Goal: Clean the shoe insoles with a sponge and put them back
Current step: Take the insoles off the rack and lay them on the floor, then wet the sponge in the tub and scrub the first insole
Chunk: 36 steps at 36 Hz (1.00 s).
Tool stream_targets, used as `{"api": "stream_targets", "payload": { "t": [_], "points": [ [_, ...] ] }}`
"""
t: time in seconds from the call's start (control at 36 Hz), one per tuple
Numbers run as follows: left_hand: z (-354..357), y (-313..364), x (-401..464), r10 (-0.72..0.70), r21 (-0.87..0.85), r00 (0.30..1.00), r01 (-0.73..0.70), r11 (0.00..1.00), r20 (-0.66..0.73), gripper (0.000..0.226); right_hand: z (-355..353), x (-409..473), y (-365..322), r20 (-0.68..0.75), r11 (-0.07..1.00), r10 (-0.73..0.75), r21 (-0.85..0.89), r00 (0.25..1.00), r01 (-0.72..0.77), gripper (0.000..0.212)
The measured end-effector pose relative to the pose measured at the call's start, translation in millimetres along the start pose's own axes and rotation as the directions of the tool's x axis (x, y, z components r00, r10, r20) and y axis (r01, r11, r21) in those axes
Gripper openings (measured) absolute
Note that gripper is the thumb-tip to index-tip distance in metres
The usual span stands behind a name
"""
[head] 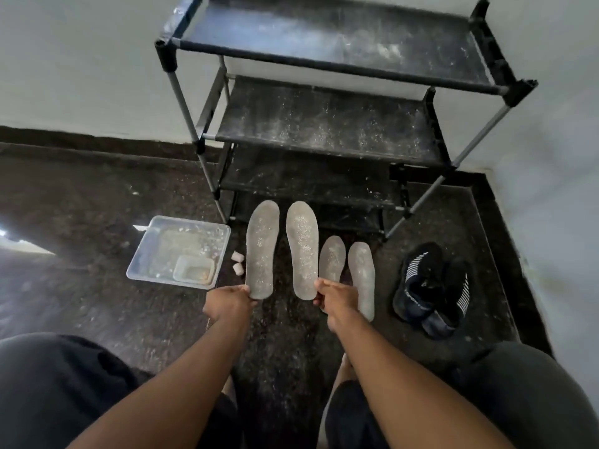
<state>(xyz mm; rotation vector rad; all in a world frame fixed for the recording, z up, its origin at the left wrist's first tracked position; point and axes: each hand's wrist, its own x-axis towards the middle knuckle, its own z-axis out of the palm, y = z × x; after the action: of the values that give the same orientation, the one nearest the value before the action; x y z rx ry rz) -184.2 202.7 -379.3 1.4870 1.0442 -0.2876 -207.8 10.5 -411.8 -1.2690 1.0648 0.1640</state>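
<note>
Two long grey insoles speckled with white dirt are held up side by side over the dark floor. My left hand (228, 301) pinches the heel of the left insole (262, 249). My right hand (337, 298) grips the heel of the right insole (303, 251). Two smaller grey insoles (332, 259) (362, 277) lie on the floor just right of them, partly behind my right hand. A pair of black shoes (432, 288) with white stripes stands at the right. No sponge is clearly visible.
A clear plastic tray (152, 251) holding a smaller tub (194, 268) sits on the floor to the left. Two small pinkish pieces (237, 261) lie beside it. A dusty black shoe rack (327, 124) stands against the white wall. My knees fill the lower corners.
</note>
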Motion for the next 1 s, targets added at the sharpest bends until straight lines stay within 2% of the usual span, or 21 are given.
{"api": "stream_targets", "payload": {
  "t": [0.11, 0.17, 0.28, 0.42, 0.58, 0.64, 0.72, 0.81, 0.92, 1.0],
  "points": [
    [14.0, -12.6, 18.0, -0.072, 0.049, 0.994, 0.076, 0.996, -0.077, 0.005, 2.9, 29.4, 18.2, -0.047, 0.998, 0.052, -0.023, 0.998, -0.053, 0.015],
    [24.2, -18.6, 30.4, -0.095, 0.07, 0.994, 0.098, 0.993, -0.046, 0.004, 4.0, 43.6, 24.9, -0.066, 0.996, 0.079, -0.046, 0.995, -0.082, 0.019],
    [31.8, -33.5, 63.7, -0.141, 0.147, 0.987, 0.15, 0.978, -0.073, 0.009, 6.7, 71.3, 41.0, -0.062, 0.984, 0.164, -0.066, 0.985, -0.168, 0.02],
    [33.7, -60.0, 106.3, -0.197, 0.11, 0.977, 0.187, 0.976, 0.084, 0.025, 12.6, 100.3, 62.8, -0.038, 0.967, 0.231, -0.103, 0.972, -0.233, 0.02],
    [47.9, -78.6, 134.4, -0.201, 0.226, 0.977, 0.214, 0.951, -0.076, 0.008, 25.8, 131.3, 82.0, -0.054, 0.949, 0.301, -0.081, 0.952, -0.305, 0.019],
    [50.3, -83.0, 144.5, -0.242, 0.181, 0.968, 0.249, 0.952, -0.058, 0.008, 28.2, 139.4, 85.4, -0.059, 0.945, 0.312, -0.087, 0.948, -0.317, 0.017],
    [51.6, -89.1, 156.5, -0.338, 0.119, 0.94, 0.33, 0.936, 0.045, 0.012, 28.9, 146.7, 90.2, -0.077, 0.939, 0.311, -0.13, 0.947, -0.319, 0.011],
    [54.3, -92.9, 165.0, -0.411, 0.085, 0.911, 0.408, 0.909, 0.015, 0.015, 28.3, 150.8, 95.0, -0.106, 0.938, 0.261, -0.208, 0.959, -0.278, 0.009],
    [53.7, -92.9, 174.3, -0.382, 0.189, 0.921, 0.39, 0.901, -0.078, 0.021, 28.4, 152.2, 100.4, -0.134, 0.918, 0.245, -0.286, 0.96, -0.274, 0.009],
    [39.0, -118.3, 211.9, -0.347, 0.342, 0.938, 0.331, 0.879, -0.016, 0.034, 28.3, 149.0, 98.5, -0.163, 0.904, 0.224, -0.334, 0.961, -0.268, 0.009]
  ]
}}
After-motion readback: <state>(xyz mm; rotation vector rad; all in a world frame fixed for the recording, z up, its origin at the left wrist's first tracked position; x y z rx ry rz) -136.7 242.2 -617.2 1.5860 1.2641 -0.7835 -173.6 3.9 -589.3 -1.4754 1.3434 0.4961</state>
